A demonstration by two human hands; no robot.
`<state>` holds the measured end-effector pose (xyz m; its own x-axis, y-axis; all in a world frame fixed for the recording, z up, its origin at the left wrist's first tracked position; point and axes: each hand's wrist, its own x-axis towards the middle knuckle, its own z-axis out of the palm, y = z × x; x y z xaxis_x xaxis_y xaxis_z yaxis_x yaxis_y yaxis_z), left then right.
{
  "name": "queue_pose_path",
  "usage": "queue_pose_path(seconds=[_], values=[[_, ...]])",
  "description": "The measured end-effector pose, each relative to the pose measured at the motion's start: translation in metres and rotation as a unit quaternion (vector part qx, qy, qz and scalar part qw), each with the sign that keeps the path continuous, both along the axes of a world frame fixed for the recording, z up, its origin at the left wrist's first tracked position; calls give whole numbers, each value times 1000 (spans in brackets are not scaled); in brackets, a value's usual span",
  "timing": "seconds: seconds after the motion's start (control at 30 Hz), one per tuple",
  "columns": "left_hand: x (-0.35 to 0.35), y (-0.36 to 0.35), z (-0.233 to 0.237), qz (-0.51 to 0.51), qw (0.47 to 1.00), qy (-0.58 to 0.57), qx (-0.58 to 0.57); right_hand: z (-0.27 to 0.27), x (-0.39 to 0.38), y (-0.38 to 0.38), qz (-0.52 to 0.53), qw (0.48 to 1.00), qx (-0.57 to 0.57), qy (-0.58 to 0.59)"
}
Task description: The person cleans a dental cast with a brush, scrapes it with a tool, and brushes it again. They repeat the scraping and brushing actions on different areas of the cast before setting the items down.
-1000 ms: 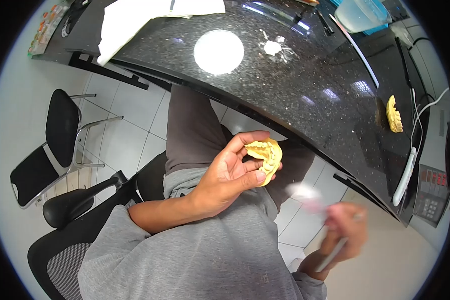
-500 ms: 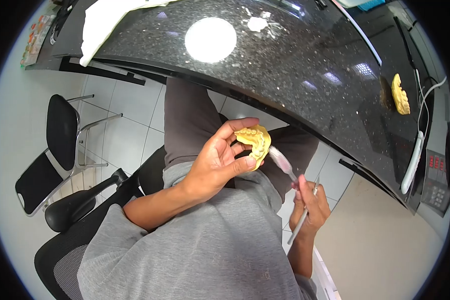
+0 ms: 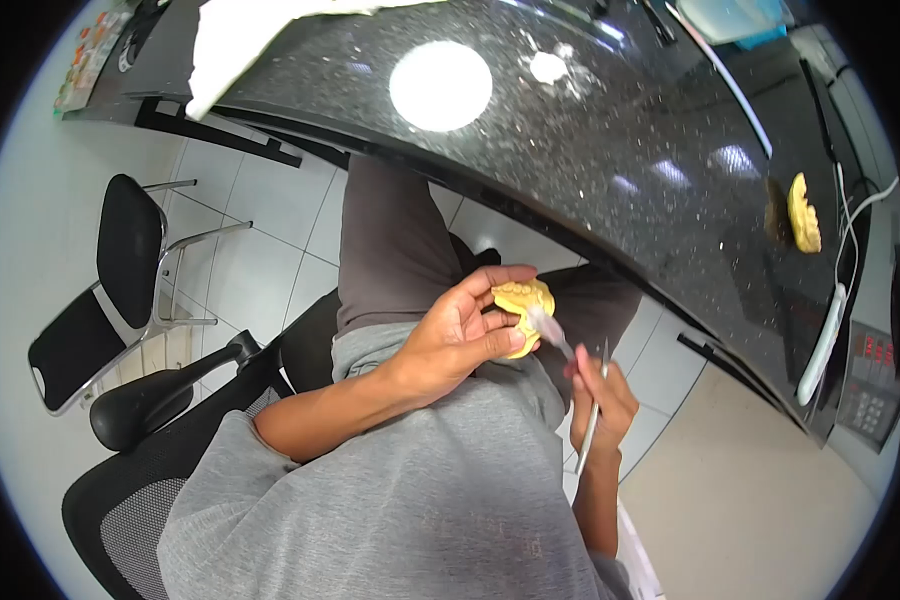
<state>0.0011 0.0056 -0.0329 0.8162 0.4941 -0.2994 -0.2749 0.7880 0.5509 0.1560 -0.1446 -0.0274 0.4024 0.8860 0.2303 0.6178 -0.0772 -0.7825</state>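
Observation:
Above my lap, my left hand (image 3: 460, 335) grips a yellow dental cast (image 3: 513, 297) by its edge, between thumb and fingers. A brush (image 3: 553, 330) with pale bristles is in the fingers of my right hand (image 3: 606, 402), its bristles over the right side of the cast and seeming to touch it. The same hand also holds a thin metal tool (image 3: 589, 440), which slants down past the palm. Part of the cast is hidden behind the brush and my left thumb.
A second yellow cast (image 3: 804, 215) lies on the right of the dark speckled table (image 3: 370, 110). Near it are a white handpiece (image 3: 822, 345) with a cable and a keypad device (image 3: 868, 390). White cloth (image 3: 232, 50), white powder (image 3: 548, 67) and a black chair (image 3: 130, 235) are also around.
The brush has moved left from beside the cast onto it. My left hand and the cast have shifted slightly right and down in view. The whole view has shifted a little.

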Motion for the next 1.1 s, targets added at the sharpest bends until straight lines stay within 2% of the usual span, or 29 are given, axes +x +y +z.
queue_pose_path(seconds=[0.1, 0.17, 0.23, 0.3, 0.37, 0.43, 0.47, 0.53, 0.67, 0.7, 0.77, 0.8, 0.83, 0.87, 0.9, 1.1], values=[[-4, -3, -12, -4, 999, 19, -30, 6, 17, -23, 29, 999, -42, -18], [-4, 1, -8, -4, 999, 16, -49, 31, 27, -29, 55, 997, -38, -42], [-3, 9, 2, -50, 997, 9, -53, 57, 43, -25, 33, 995, 29, -85], [-1, 12, 7, -65, 997, -7, -30, 74, 54, -9, -52, 982, 178, -32], [-2, 13, 15, -75, 996, -40, -30, 94, 75, 19, -89, 971, 183, -126], [-2, 13, 24, -75, 996, -42, -32, 113, 87, 51, -94, 955, 136, -247], [-3, 14, 28, -79, 995, -53, -37, 119, 93, 61, -92, 955, 140, -247], [-5, 14, 34, -82, 994, -61, -41, 126, 103, 76, -64, 948, 65, -304], [-9, 12, 34, -71, 994, -70, -46, 124, 116, 90, -52, 943, -3, -328], [-9, 11, 34, -69, 994, -74, -49, 124, 114, 91, -50, 943, -3, -329], [-8, 12, 34, -66, 993, -78, -52, 123, 108, 90, -72, 920, 70, -379], [-8, 12, 35, -64, 994, -78, -48, 121, 111, 84, -38, 919, 128, -371], [-8, 13, 36, -63, 994, -76, -46, 118, 105, 77, -38, 920, 128, -369], [-7, 13, 38, -66, 994, -75, -47, 115, 92, 70, -13, 950, 204, -237], [-6, 14, 39, -61, 995, -72, -41, 113, 78, 63, 10, 956, 276, -101], [1, 15, 45, -83, 994, -68, -33, 88, 5, 54, 62, 983, 164, 51]])
